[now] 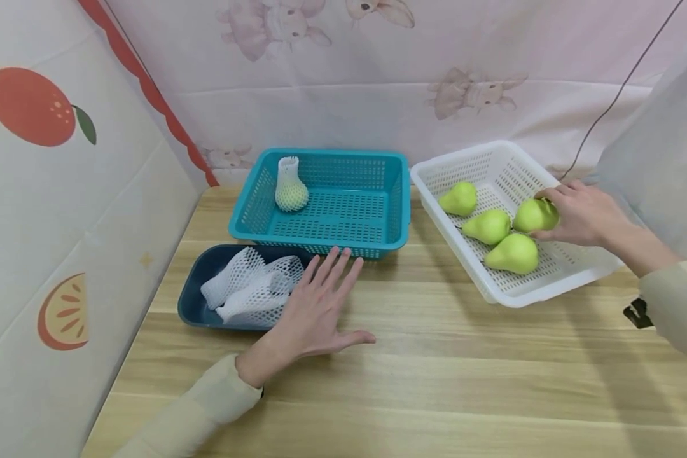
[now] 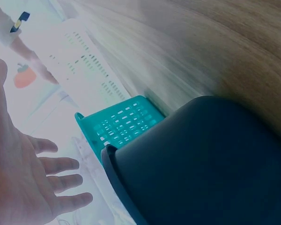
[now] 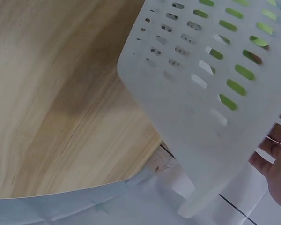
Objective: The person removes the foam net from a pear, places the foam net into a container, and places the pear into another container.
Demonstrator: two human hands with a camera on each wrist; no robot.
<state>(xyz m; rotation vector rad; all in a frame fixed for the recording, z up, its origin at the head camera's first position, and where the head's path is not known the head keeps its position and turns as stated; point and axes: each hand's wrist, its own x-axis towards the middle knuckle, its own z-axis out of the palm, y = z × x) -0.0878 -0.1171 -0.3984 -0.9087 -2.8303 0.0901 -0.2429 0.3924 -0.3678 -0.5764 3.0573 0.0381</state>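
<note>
My right hand (image 1: 586, 213) reaches over the white basket (image 1: 515, 299) and grips a green pear (image 1: 530, 216) between thumb and fingers. Three more pears lie beside it: one at the back left (image 1: 459, 198), a middle one (image 1: 488, 226), a front one (image 1: 513, 254). With fingers straight and spread, my left hand (image 1: 315, 312) hovers at the right edge of the dark blue tub (image 1: 189, 305), which holds white foam net sleeves (image 1: 252, 289). The right wrist view shows the basket wall (image 3: 178, 112) hiding most of that hand's grasp.
A teal basket (image 1: 403, 197) stands behind the tub, with a foam-netted pear (image 1: 291, 191) at its left. Printed cloth (image 1: 378, 121) hangs behind both baskets and along the left side. Wooden table (image 1: 435, 381) surface lies in front.
</note>
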